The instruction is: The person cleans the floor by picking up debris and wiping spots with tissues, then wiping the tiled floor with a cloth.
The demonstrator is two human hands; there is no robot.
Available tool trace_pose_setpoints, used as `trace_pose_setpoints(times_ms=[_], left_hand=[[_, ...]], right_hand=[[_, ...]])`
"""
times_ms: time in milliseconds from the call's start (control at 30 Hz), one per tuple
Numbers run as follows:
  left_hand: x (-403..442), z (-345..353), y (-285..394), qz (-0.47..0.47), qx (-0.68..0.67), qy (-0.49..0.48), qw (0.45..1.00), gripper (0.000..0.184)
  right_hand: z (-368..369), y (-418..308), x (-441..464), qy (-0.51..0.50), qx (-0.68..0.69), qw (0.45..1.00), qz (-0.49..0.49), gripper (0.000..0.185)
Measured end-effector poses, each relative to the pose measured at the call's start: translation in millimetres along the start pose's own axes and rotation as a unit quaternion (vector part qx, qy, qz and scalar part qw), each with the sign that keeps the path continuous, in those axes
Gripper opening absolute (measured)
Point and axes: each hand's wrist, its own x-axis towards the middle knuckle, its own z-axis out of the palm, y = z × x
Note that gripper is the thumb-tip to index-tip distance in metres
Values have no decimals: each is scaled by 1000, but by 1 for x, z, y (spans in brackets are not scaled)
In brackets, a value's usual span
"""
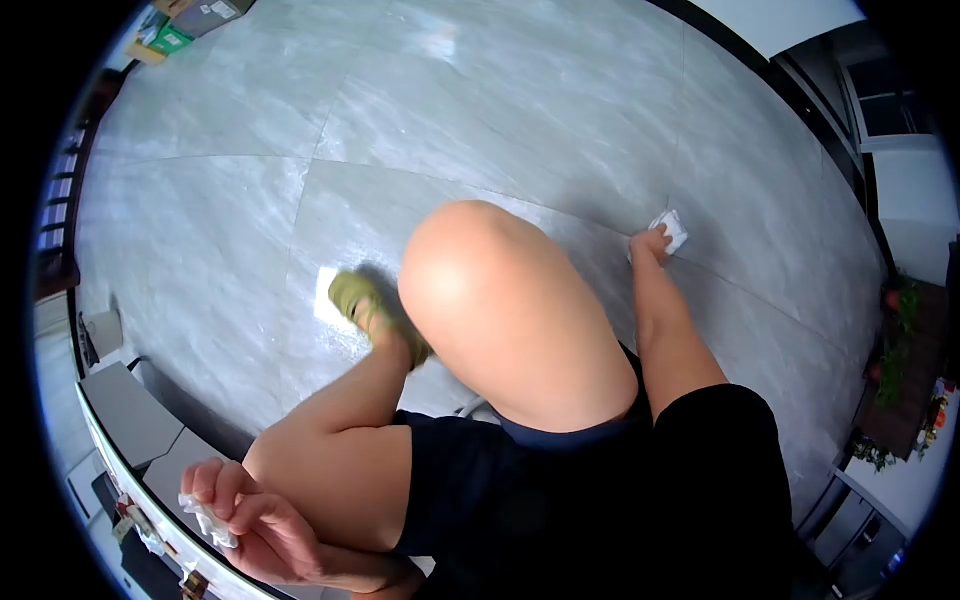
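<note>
At the lower left, my left hand (265, 530) is raised with its fingers curled round a crumpled white tissue (208, 522). My right arm reaches out to the right, where my right hand (652, 243) presses a folded white cloth or tissue (674, 232) onto the grey tiled floor (480, 120). Between the two hands are my bent knees. A green slipper (352, 292) is on my foot, left of the middle, beside a bright patch of reflected light on the floor.
Boxes (205, 14) stand at the top left. Grey cabinets (130, 412) line the lower left, with a small bin (103, 333) above them. Potted plants (890, 375) are at the right edge, near a dark-framed doorway (820, 100).
</note>
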Motion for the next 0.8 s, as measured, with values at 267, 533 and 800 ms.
trace_pose_setpoints(times_ms=[267,533,800], left_hand=[[55,-6,-30,-2,-94,68,993,28],[89,-6,-37,-170,-78,23,982,6],[113,-5,-38,-275,-94,1,957,8]], right_hand=[[92,-137,-62,-19,-239,848,-472,59],[28,-96,-64,-64,-173,838,-514,57],[-20,-48,27,-8,-224,959,-175,79]])
